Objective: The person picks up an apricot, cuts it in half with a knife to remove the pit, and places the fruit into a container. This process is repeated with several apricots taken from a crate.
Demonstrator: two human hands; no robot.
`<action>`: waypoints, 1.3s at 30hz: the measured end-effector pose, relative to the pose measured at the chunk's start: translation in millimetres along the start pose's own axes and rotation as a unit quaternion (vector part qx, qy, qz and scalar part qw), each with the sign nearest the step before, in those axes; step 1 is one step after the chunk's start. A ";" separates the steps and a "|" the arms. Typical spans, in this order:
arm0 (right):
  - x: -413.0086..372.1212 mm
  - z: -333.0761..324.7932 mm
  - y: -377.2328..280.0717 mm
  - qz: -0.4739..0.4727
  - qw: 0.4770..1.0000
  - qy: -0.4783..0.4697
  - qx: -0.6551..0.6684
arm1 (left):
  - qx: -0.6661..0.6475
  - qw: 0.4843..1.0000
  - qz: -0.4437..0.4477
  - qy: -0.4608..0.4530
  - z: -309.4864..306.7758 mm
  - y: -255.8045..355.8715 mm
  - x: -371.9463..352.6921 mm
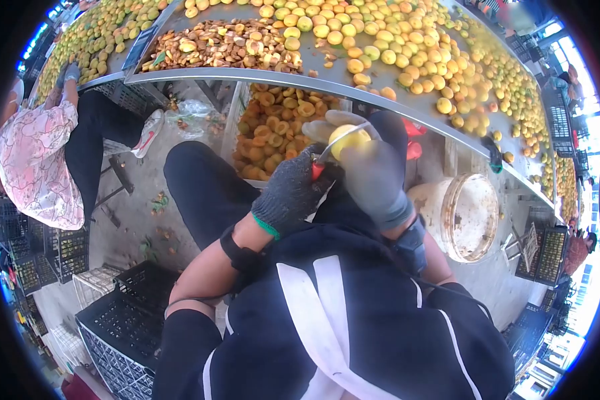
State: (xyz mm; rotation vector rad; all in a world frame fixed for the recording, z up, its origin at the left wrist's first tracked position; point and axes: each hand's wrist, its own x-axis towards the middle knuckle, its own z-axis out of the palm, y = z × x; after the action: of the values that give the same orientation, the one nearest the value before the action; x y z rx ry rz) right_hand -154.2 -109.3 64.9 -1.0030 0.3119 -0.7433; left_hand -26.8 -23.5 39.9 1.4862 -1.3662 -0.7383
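Note:
My left hand (288,195), in a dark grey glove with a green cuff, is closed round the red handle (317,169) of a small tool. Its thin metal blade reaches up and across a yellow fruit (348,141). That fruit sits in my right hand (373,177), which wears a lighter grey glove and is blurred; its fingers are partly round the fruit. Just beyond and left of the hands, under the table edge, a crate (241,107) holds many halved orange fruits (273,123).
A metal table (213,75) bears whole yellow fruits (380,40) and a pile of pits (220,47). A dirty white bucket (470,217) stands at right. Black crates (123,307) lie at lower left. A seated person (43,160) works at left.

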 end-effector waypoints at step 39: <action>15.4 -14.9 -12.0 0.014 0.989 -0.054 -0.140 | 0.133 0.991 -0.023 -0.020 -17.6 -10.4 15.0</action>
State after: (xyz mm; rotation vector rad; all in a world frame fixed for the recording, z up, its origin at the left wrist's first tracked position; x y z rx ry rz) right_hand -156.5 -133.4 68.7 -1.2967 0.3418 -0.6285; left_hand -4.1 -34.6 39.2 1.7243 -1.5111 -0.6356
